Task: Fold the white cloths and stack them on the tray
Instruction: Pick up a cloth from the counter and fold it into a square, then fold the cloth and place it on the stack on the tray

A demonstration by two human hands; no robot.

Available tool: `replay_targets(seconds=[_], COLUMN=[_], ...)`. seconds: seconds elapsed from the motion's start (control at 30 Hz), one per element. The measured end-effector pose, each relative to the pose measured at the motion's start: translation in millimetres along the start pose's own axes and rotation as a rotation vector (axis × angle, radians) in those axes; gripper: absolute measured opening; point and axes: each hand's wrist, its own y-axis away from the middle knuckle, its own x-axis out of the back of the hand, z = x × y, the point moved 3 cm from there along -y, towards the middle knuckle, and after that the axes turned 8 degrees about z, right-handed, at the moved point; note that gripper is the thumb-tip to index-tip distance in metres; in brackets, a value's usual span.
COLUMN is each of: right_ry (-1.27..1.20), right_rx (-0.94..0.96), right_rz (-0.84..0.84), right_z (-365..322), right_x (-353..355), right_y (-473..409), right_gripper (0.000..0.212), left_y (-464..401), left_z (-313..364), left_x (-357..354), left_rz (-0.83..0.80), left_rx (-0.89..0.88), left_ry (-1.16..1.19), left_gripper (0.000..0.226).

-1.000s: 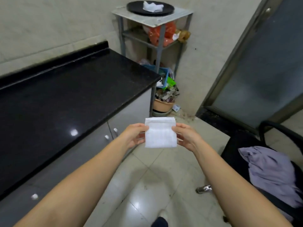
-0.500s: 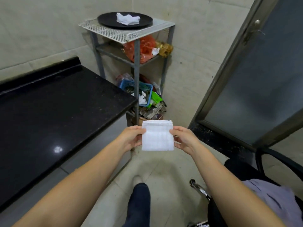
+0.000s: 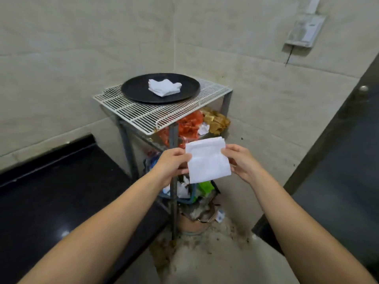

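A folded white cloth (image 3: 207, 160) hangs in the air in front of me, a small square. My left hand (image 3: 172, 163) pinches its left edge and my right hand (image 3: 241, 160) pinches its right edge. Beyond and above it, a round black tray (image 3: 133, 90) sits on a white wire rack (image 3: 131, 111). A small stack of folded white cloths (image 3: 164, 87) lies near the middle of the tray. The held cloth is lower than the tray and nearer to me.
The rack's metal legs (image 3: 173, 181) stand right behind my hands, with orange and brown bags (image 3: 188, 128) on a lower shelf and a clutter of bins (image 3: 190, 201) on the floor. A black counter (image 3: 61, 191) runs along the left. A dark door (image 3: 344, 160) is at right.
I have walked closer to the rack and the view has tilted up; the tray now sits much nearer. Both hands still hold the folded cloth, raised slightly toward the rack.
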Motion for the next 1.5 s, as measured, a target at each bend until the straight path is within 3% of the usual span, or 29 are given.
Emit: replay_targets(seconds=[0.2, 0.3, 0.57, 0.77, 0.83, 1.0, 1.23, 1.33, 1.5], right_ry=[0.075, 0.092, 0.268, 0.477, 0.532, 0.635, 0.682, 0.677, 0.611], right_rx=[0.205, 0.26, 0.241, 0.288, 0.301, 0.335, 0.444, 0.576, 0.725], right_rz=[-0.197, -0.334, -0.532, -0.577, -0.589, -0.582, -0.511, -0.467, -0.651], right_z=[-107, -148, -191, -174, -164, -149, -166, -189, -185], right_x=[-56, -87, -189, -242, -246, -244, -239, -237, -268], right_y=[-132, -192, -339, -401, -411, -421, -413, -384, -271], right_gripper=[0.011, 0.014, 0.011, 0.01, 0.006, 0.034, 0.042, 0.035, 0.027], left_y=[-90, -139, -269, -330, -338, -345, -320, -284, -173], left_z=[107, 146, 174, 162, 152, 137, 143, 150, 138], left_x=[20, 28, 53, 78, 83, 85, 92, 104, 127], left_rz=[0.146, 0.25, 0.679, 0.892, 0.913, 0.921, 0.939, 0.966, 1.053], left_rx=[-0.277, -0.317, -0.184, -0.066, -0.034, 0.009, 0.044, -0.006, -0.084], left_ry=[0.046, 0.068, 0.089, -0.039, -0.103, -0.151, -0.052, -0.05, -0.023], left_gripper=[0.01, 0.004, 0.016, 0.031, 0.031, 0.028, 0.022, 0.018, 0.015])
